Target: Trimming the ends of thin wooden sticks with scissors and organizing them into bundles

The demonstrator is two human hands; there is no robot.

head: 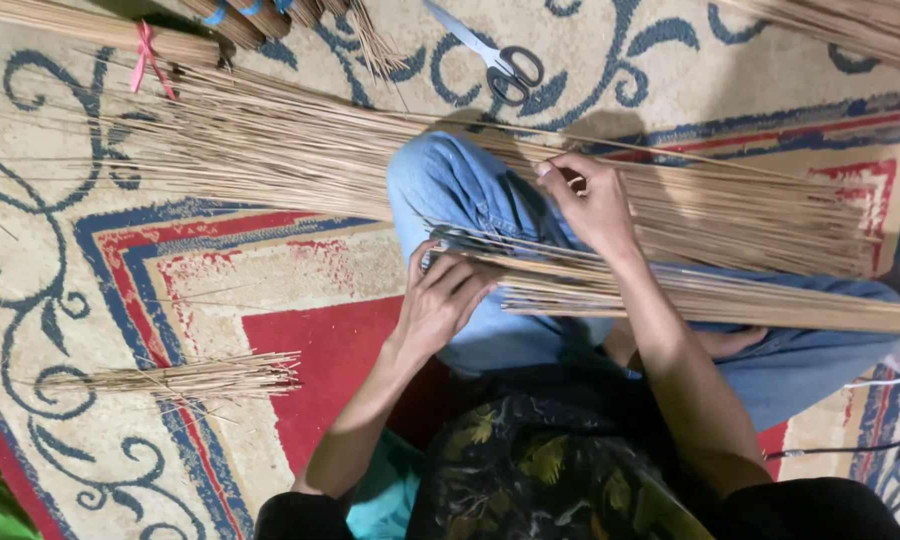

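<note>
I sit on a patterned rug with one knee in blue jeans (450, 185) raised. A bundle of thin tan sticks (730, 300) lies across my lap and runs off to the right. My left hand (438, 300) grips the left end of this bundle. My right hand (592, 205) reaches past the knee and pinches a few sticks from the wide loose pile of sticks (300, 150) spread over the rug behind my leg.
Scissors (500, 60) lie on the rug at the top. Tied stick bundles (100, 30) with pink and blue ties sit at the top left. A small heap of short stick pieces (190, 380) lies at the left. A dark cable (890, 450) runs at the lower right.
</note>
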